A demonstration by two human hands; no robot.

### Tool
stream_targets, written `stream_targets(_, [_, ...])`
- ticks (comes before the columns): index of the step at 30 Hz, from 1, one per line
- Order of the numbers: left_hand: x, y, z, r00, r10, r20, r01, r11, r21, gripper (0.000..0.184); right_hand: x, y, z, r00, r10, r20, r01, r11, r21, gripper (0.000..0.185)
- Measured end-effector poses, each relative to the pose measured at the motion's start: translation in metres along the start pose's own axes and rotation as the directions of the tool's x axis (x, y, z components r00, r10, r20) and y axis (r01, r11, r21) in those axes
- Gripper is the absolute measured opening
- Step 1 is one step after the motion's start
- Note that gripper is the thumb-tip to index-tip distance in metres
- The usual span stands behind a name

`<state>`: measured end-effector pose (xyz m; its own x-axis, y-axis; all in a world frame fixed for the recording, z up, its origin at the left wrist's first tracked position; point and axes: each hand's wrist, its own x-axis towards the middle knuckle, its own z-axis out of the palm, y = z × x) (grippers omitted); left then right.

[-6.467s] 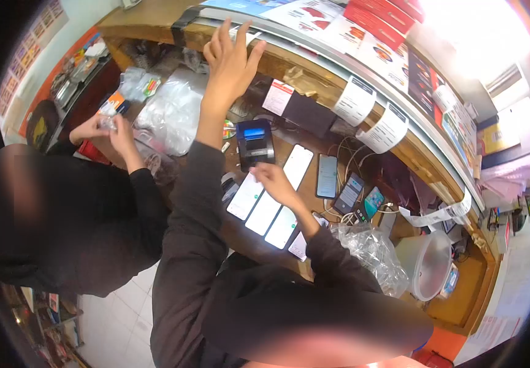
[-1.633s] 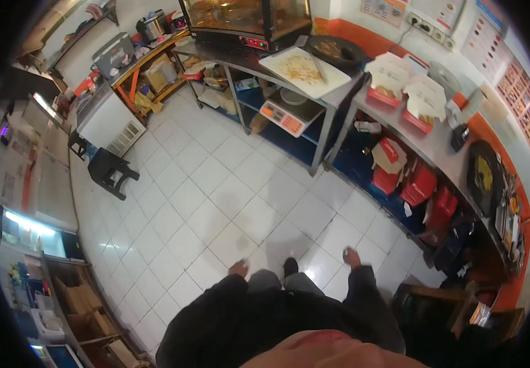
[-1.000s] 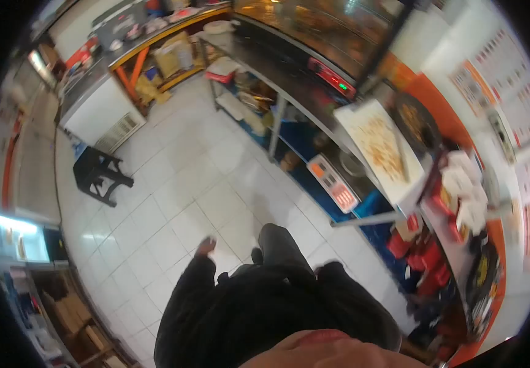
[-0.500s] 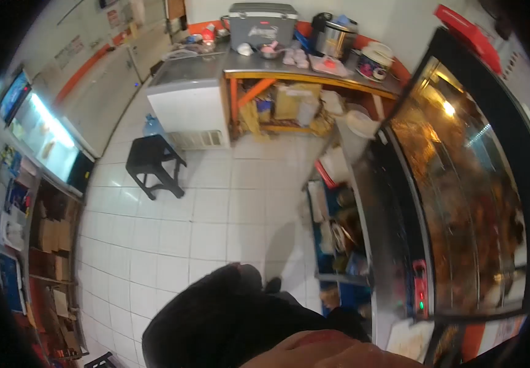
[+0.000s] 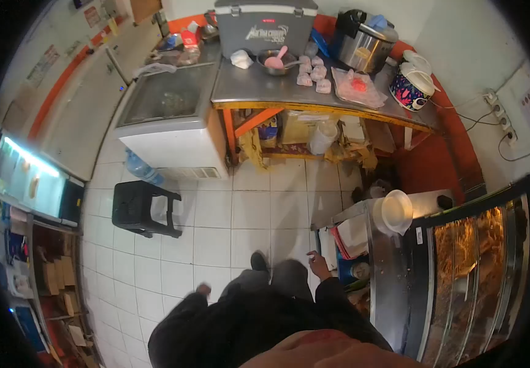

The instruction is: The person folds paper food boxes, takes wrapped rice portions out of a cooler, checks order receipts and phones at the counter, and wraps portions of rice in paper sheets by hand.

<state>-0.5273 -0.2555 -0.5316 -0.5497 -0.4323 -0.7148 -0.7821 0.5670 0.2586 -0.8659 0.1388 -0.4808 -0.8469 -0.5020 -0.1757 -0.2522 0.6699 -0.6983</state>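
My left hand hangs low beside my body, over the white tiled floor. It is small and blurred, and its fingers cannot be made out. On the other side, my right hand hangs near the corner of the metal counter, with its fingers apart and nothing visible in them. Nearest to it are some red and white boxes on the shelf at the counter's end.
A black stool stands left of centre, near a white chest freezer. Ahead is a steel table with a grey cooler, a bowl and a rice cooker. A lit glass food cabinet is at right.
The view has turned from the phones and counter to the open floor, then toward the steel table, which is now nearer. My right hand, hidden half a second ago, now shows.
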Motion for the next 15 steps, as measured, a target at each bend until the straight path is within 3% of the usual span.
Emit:
stream_targets(2, [0.093,0.053,-0.041,0.973,0.183,-0.140,-0.176,0.983,0.055,0.025,0.006,0.018,0.000,0.980,0.156,0.125,-0.175,0.973,0.154,0.027])
stream_targets(3, [0.145,0.084,-0.059,0.929,0.252,-0.270,-0.283,0.955,-0.085,0.034,0.031,0.024,-0.002,0.961,0.205,0.184,-0.244,0.944,0.222,0.027])
stream_targets(4, [0.183,0.126,-0.091,0.770,0.572,-0.282,-0.547,0.820,0.171,0.028,0.051,0.005,-0.025,0.922,0.312,0.228,-0.368,0.890,0.268,0.025])
stream_targets(5, [0.219,0.172,-0.127,0.512,0.820,-0.258,-0.697,0.571,0.433,0.022,0.080,-0.002,-0.040,0.932,0.300,0.201,-0.352,0.881,0.316,0.024])
stream_targets(6, [0.214,0.239,-0.169,0.809,0.488,-0.328,-0.583,0.739,-0.338,0.018,0.106,0.001,-0.051,0.938,0.296,0.181,-0.344,0.867,0.361,0.023])
stream_targets(7, [0.216,0.290,-0.203,0.796,0.484,-0.364,-0.595,0.737,-0.321,0.016,0.157,0.044,-0.037,0.991,-0.018,-0.133,0.022,0.999,0.027,0.022])
stream_targets(8, [0.223,0.335,-0.231,0.868,0.426,-0.256,-0.487,0.625,-0.610,0.018,0.196,0.086,-0.025,0.868,-0.413,-0.275,0.292,0.873,-0.390,0.021])
stream_targets(9, [0.246,0.361,-0.238,0.829,0.478,-0.290,-0.531,0.513,-0.675,0.018,0.251,0.033,-0.063,0.978,0.033,-0.207,-0.039,0.999,-0.025,0.020])
stream_targets(10, [0.259,0.392,-0.255,0.832,0.472,-0.292,-0.522,0.486,-0.701,0.017,0.312,-0.003,-0.090,0.944,-0.179,-0.277,0.142,0.979,-0.147,0.017])
stream_targets(11, [0.261,0.411,-0.263,0.842,0.463,-0.278,-0.500,0.473,-0.725,0.017,0.374,-0.026,-0.108,0.983,-0.044,-0.180,0.039,0.999,-0.027,0.017])
stream_targets(12, [0.283,0.420,-0.260,0.781,0.549,-0.299,-0.518,0.302,-0.800,0.018,0.435,-0.074,-0.118,0.920,-0.047,-0.389,0.107,0.985,0.136,0.017])
stream_targets(13, [0.282,0.439,-0.279,0.789,0.563,-0.244,-0.507,0.373,-0.777,0.019,0.492,-0.101,-0.140,0.962,-0.090,-0.257,0.166,0.942,0.293,0.018])
stream_targets(14, [0.279,0.456,-0.303,0.796,0.575,-0.189,-0.494,0.438,-0.752,0.021,0.540,-0.160,-0.167,0.952,-0.146,-0.269,0.193,0.969,0.157,0.018])
stream_targets(15, [0.284,0.463,-0.324,0.786,0.582,-0.208,-0.523,0.446,-0.726,0.022,0.598,-0.168,-0.170,0.920,-0.244,-0.306,0.281,0.956,0.081,0.022])
